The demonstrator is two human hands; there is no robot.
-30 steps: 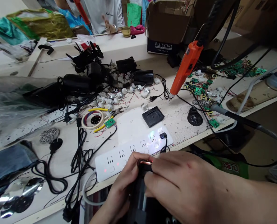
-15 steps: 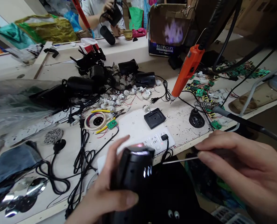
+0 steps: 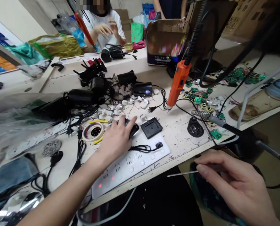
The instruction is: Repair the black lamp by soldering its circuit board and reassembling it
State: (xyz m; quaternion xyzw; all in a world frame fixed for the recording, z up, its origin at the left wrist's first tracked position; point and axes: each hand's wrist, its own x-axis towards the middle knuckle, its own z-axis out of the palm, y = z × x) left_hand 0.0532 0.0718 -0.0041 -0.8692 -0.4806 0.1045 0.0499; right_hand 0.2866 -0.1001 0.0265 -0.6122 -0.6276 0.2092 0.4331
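The left hand (image 3: 117,138) reaches out over the paint-flecked white bench (image 3: 177,122), fingers closed round a rounded, glossy black device (image 3: 133,128) that lies on the bench beside a square black moulded base (image 3: 151,127). A thin black cord (image 3: 143,147) curls from there across the long white plastic power strip (image 3: 130,164). The right hand (image 3: 234,185), well apart at the bench edge, pinches a slim, straight metal rod (image 3: 181,173) between thumb and fingertips. A roll of pale tape (image 3: 93,131) sits just left of the left hand; an orange tapered tool (image 3: 177,84) hangs tip-down over the bench
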